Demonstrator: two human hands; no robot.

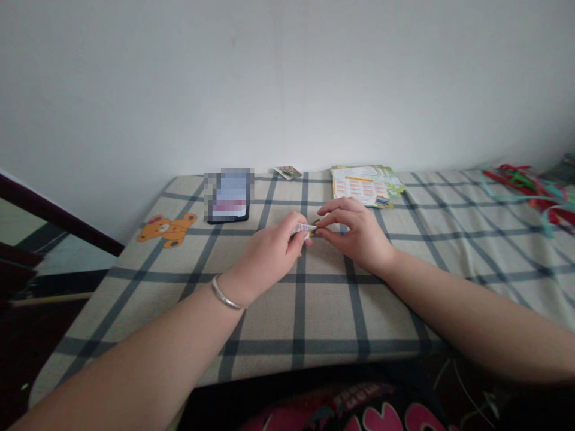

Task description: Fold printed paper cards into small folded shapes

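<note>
Both hands meet over the middle of a table covered by a checked cloth [314, 311]. My left hand [269, 254], a silver bangle on its wrist, is closed and pinches one end of a small folded white paper piece [305, 230]. My right hand [354, 230] pinches the other end with thumb and fingertips. The piece is tiny, with a bit of yellow showing. It is held just above the cloth.
A dark phone [229, 197] lies behind the hands at the left. Printed paper sheets [363, 185] and a small card [288, 172] lie near the wall. Red and green ribbon strips [534, 188] sit far right. A bear print [167, 229] marks the cloth.
</note>
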